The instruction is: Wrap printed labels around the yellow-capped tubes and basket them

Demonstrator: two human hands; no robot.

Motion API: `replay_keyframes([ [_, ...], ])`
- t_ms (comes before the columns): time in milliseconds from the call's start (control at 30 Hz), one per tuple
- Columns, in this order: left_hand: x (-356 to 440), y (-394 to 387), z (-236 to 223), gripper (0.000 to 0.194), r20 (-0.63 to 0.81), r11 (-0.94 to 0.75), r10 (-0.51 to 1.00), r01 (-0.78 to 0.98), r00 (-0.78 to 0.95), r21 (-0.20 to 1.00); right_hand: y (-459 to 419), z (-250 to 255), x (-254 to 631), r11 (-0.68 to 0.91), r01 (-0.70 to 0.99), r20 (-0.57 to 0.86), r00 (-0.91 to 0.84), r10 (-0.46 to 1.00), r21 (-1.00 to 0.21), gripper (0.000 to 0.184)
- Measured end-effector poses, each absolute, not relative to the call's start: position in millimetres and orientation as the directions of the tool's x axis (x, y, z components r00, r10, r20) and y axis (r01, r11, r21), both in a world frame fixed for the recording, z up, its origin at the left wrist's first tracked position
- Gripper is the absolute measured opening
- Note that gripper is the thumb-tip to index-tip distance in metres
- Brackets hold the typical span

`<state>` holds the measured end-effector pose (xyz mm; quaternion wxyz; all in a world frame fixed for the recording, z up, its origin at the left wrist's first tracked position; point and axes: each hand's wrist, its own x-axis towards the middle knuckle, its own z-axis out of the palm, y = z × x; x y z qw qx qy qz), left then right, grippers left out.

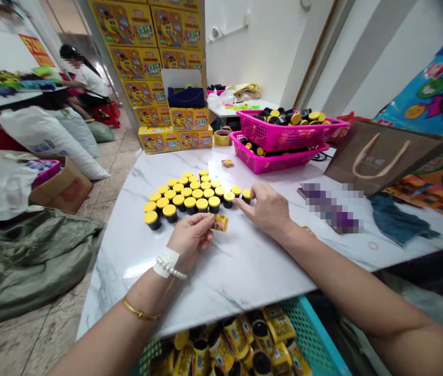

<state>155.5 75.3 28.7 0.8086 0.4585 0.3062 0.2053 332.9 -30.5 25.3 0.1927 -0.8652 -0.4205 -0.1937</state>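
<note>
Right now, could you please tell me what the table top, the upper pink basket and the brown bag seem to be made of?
The table top looks like glossy stone or marble-look laminate: grey veins, bright reflections. The upper pink basket seems smooth moulded plastic, with perforated walls. The brown bag is probably matte paper, stiff and flat-sided.

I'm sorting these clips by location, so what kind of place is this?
Probably a small packing workshop: stacked yellow cartons, pink baskets full of black-and-yellow pots, and a teal crate of labelled ones.
</note>
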Motion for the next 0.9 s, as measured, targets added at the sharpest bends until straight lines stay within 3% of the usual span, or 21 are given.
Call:
replay_keyframes([
  [100, 155.2, 75.9, 31.3, 0.024, -0.327, 0.529, 0.601, -0.057, 0.729, 0.847, -27.7, 23.2, 342.1, -0.545, 0.815, 0.475, 0.566, 0.674, -0.198, 0.032],
  [167, 154.7, 77.7, 33.8, 0.02, -0.347, 0.565, 0.592, -0.067, 0.728, 0.822, -28.2, 23.0, 346.6, -0.519, 0.807, 0.412, 0.59, 0.694, -0.282, 0.024],
  [267, 154.4, 81.4, 36.3, 0.013, -0.377, 0.625, 0.578, -0.097, 0.724, 0.774, -32.6, 27.1, 347.0, -0.346, 0.672, 0.269, 0.635, 0.724, -0.655, 0.026],
  [333, 154.9, 83.4, 36.7, 0.01, -0.389, 0.665, 0.573, -0.132, 0.721, 0.735, -36.4, 32.0, 342.9, -0.102, 0.365, 0.131, 0.559, 0.818, -0.925, 0.035],
  [367, 155.2, 84.1, 36.6, 0.009, -0.392, 0.682, 0.57, -0.15, 0.722, 0.716, -37.9, 34.6, 339.8, 0.004, 0.181, 0.095, 0.496, 0.863, -0.983, 0.039],
  [433, 156.2, 84.6, 36.2, 0.009, -0.398, 0.708, 0.559, -0.17, 0.727, 0.685, -39.6, 39.1, 332.3, 0.135, -0.062, 0.097, 0.417, 0.904, -0.989, 0.041],
  [500, 157.1, 84.1, 36.1, 0.009, -0.409, 0.726, 0.547, -0.171, 0.731, 0.666, -39.2, 41.6, 325.0, 0.198, -0.104, 0.14, 0.409, 0.902, -0.975, 0.039],
  [767, 157.7, 82.3, 38.5, 0.007, -0.405, 0.751, 0.532, -0.193, 0.744, 0.632, -33.7, 33.9, 315.5, 0.146, 0.064, 0.159, 0.43, 0.889, -0.987, 0.035],
  [900, 158.0, 82.8, 37.2, 0.005, -0.406, 0.752, 0.528, -0.188, 0.746, 0.632, -36.0, 29.5, 308.5, 0.216, 0.167, 0.27, 0.452, 0.85, -0.962, 0.033],
])
